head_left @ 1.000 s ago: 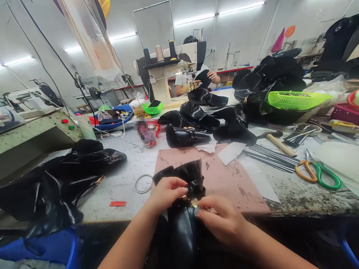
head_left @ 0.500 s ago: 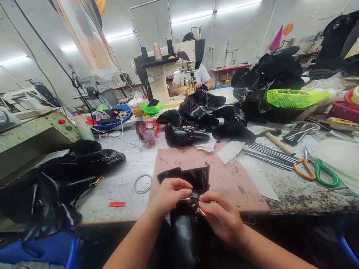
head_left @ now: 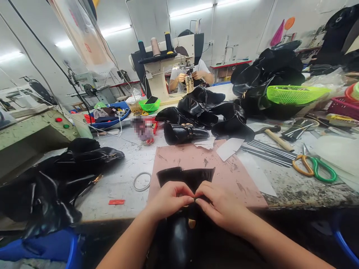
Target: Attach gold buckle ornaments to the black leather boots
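A glossy black boot upper [head_left: 179, 233] lies half over the table's front edge, its wide top resting on a pink mat [head_left: 230, 172]. My left hand [head_left: 172, 198] pinches the upper's black strap between thumb and forefinger. My right hand [head_left: 220, 201] pinches the same strap from the other side, and the fingertips of both hands nearly meet. Below them a small gold metal piece [head_left: 192, 223] shows on the upper. The fingers hide most of the strap and any buckle beneath them.
Black boot uppers [head_left: 186, 133] lie behind the mat, and more are heaped at the left [head_left: 56, 179]. Scissors [head_left: 314, 166], a hammer [head_left: 277, 139] and striped strips [head_left: 269, 149] lie at right. Across the table a person [head_left: 176, 80] works at a sewing machine [head_left: 159, 74].
My right hand has moved up and left, so the fingertips come together on the strap. The gold piece now hangs in view below. The co-worker's hands have risen at the machine.
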`<move>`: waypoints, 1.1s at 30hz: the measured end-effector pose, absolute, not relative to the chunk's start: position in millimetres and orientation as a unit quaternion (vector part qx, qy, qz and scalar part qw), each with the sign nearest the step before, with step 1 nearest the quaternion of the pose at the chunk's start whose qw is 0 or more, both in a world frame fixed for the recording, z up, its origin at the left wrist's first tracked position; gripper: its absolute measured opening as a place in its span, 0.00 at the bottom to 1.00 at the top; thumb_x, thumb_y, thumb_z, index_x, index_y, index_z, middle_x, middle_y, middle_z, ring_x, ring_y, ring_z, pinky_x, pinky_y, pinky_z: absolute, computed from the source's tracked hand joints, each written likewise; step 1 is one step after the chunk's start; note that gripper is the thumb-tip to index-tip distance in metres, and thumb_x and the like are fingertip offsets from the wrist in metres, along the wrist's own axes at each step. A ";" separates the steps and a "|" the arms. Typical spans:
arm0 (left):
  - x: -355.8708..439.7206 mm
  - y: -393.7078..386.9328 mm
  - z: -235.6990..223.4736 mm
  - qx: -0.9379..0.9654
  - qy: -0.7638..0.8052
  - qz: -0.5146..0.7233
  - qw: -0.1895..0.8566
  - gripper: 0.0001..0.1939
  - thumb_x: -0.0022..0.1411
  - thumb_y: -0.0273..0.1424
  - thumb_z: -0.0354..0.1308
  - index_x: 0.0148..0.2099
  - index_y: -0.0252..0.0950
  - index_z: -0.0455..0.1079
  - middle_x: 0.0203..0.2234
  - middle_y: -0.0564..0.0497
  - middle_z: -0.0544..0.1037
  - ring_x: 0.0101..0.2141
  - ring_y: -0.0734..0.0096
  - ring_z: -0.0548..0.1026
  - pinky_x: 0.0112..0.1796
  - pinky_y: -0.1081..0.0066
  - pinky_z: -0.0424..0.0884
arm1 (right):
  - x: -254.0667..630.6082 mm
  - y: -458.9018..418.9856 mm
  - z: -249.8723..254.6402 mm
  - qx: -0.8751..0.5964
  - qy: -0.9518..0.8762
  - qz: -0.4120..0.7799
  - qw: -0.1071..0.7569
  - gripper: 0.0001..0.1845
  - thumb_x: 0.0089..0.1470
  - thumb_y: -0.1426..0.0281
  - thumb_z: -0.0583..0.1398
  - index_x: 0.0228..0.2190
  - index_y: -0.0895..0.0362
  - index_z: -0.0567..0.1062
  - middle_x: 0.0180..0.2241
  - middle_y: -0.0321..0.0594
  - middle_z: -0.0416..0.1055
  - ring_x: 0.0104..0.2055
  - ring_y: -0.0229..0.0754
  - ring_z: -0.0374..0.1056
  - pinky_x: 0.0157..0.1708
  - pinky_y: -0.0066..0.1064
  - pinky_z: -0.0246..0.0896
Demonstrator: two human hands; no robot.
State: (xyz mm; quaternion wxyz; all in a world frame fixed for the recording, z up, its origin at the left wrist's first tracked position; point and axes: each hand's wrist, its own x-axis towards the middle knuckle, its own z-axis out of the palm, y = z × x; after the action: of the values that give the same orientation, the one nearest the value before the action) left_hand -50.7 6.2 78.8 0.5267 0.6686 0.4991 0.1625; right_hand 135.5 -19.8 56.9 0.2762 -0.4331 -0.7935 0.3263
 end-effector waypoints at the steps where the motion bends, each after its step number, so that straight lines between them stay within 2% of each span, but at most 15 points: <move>1: -49.8 4.2 80.3 0.680 0.503 0.157 0.511 0.06 0.51 0.29 0.57 0.31 0.34 0.73 0.24 0.54 0.75 0.27 0.73 0.70 0.28 0.76 0.64 | 134.7 -19.0 59.4 -0.448 -0.785 0.343 0.255 0.07 0.55 0.72 0.52 0.29 0.56 0.69 0.30 0.39 0.69 0.31 0.40 0.65 0.30 0.31 0.61; 4: -47.0 -2.5 86.9 0.741 0.525 0.124 0.401 0.06 0.53 0.31 0.56 0.31 0.37 0.73 0.24 0.55 0.75 0.28 0.71 0.70 0.29 0.74 0.62 | 132.1 -18.4 61.6 -0.464 -0.747 0.402 0.257 0.09 0.57 0.72 0.50 0.26 0.56 0.66 0.27 0.36 0.68 0.30 0.39 0.64 0.30 0.30 0.58; 6: -45.4 -5.4 90.1 0.777 0.530 0.097 0.324 0.06 0.54 0.32 0.56 0.31 0.39 0.73 0.24 0.55 0.76 0.28 0.70 0.70 0.29 0.73 0.60 | 132.0 -18.4 61.8 -0.452 -0.720 0.441 0.288 0.07 0.57 0.72 0.50 0.29 0.56 0.66 0.27 0.35 0.67 0.30 0.38 0.63 0.30 0.29 0.58; 7: -44.7 -5.8 90.5 0.780 0.530 0.092 0.319 0.05 0.54 0.31 0.56 0.30 0.39 0.73 0.24 0.55 0.76 0.28 0.71 0.70 0.29 0.73 0.60 | 132.6 -18.3 62.4 -0.445 -0.712 0.459 0.291 0.05 0.56 0.73 0.51 0.32 0.56 0.66 0.27 0.35 0.67 0.29 0.37 0.63 0.30 0.28 0.58; 9: -44.2 -4.8 88.7 0.752 0.533 0.105 0.373 0.04 0.53 0.31 0.56 0.30 0.37 0.72 0.23 0.56 0.74 0.27 0.72 0.69 0.28 0.74 0.60 | 134.3 -17.7 64.5 -0.444 -0.715 0.473 0.263 0.06 0.52 0.72 0.54 0.35 0.56 0.67 0.27 0.34 0.66 0.27 0.37 0.61 0.27 0.28 0.56; 12: -45.5 -1.4 83.1 0.688 0.537 0.146 0.466 0.05 0.52 0.31 0.57 0.28 0.35 0.69 0.20 0.56 0.70 0.25 0.73 0.67 0.25 0.75 0.59 | 134.8 -16.0 67.2 -0.456 -0.716 0.480 0.222 0.05 0.47 0.71 0.59 0.31 0.56 0.69 0.26 0.33 0.66 0.25 0.36 0.60 0.24 0.27 0.53; 17: -52.2 0.9 81.9 0.672 0.481 0.186 0.531 0.05 0.53 0.30 0.56 0.33 0.35 0.65 0.24 0.57 0.68 0.26 0.76 0.66 0.27 0.76 0.61 | 130.1 -14.3 59.6 -0.426 -0.643 0.551 0.319 0.07 0.44 0.74 0.59 0.29 0.56 0.67 0.27 0.32 0.67 0.26 0.34 0.59 0.26 0.26 0.54; 20: -55.9 2.2 83.4 0.668 0.463 0.163 0.559 0.05 0.52 0.29 0.56 0.34 0.34 0.67 0.22 0.58 0.67 0.25 0.77 0.65 0.26 0.76 0.60 | 128.8 -14.0 53.2 -0.431 -0.616 0.570 0.331 0.05 0.43 0.72 0.60 0.27 0.56 0.69 0.26 0.33 0.67 0.27 0.35 0.61 0.27 0.27 0.55; 25: -57.8 6.8 78.8 0.611 0.465 0.177 0.616 0.09 0.47 0.32 0.60 0.30 0.32 0.67 0.20 0.57 0.68 0.22 0.77 0.65 0.25 0.76 0.59 | 127.6 -13.0 52.7 -0.431 -0.626 0.565 0.320 0.03 0.44 0.70 0.59 0.23 0.57 0.70 0.23 0.34 0.68 0.28 0.37 0.63 0.28 0.28 0.57; 28: -56.0 4.1 79.2 0.624 0.471 0.183 0.596 0.07 0.46 0.31 0.60 0.29 0.33 0.68 0.20 0.57 0.69 0.23 0.77 0.65 0.25 0.76 0.59 | 127.8 -11.2 56.6 -0.426 -0.626 0.574 0.313 0.04 0.46 0.69 0.59 0.25 0.57 0.70 0.24 0.34 0.68 0.27 0.36 0.64 0.27 0.27 0.58; 33: -52.0 -6.4 87.4 0.713 0.496 0.165 0.468 0.02 0.51 0.28 0.58 0.28 0.35 0.70 0.22 0.57 0.70 0.26 0.75 0.66 0.28 0.75 0.59 | 133.2 -5.3 62.7 -0.437 -0.604 0.618 0.249 0.09 0.49 0.64 0.58 0.30 0.58 0.72 0.26 0.35 0.69 0.25 0.36 0.66 0.25 0.27 0.61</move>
State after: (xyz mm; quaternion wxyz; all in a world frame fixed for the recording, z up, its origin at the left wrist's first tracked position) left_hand -52.0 -6.4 87.4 0.4675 0.7131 0.4958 0.1645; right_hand 133.2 -5.3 62.7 0.2493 -0.4371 -0.6041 0.6179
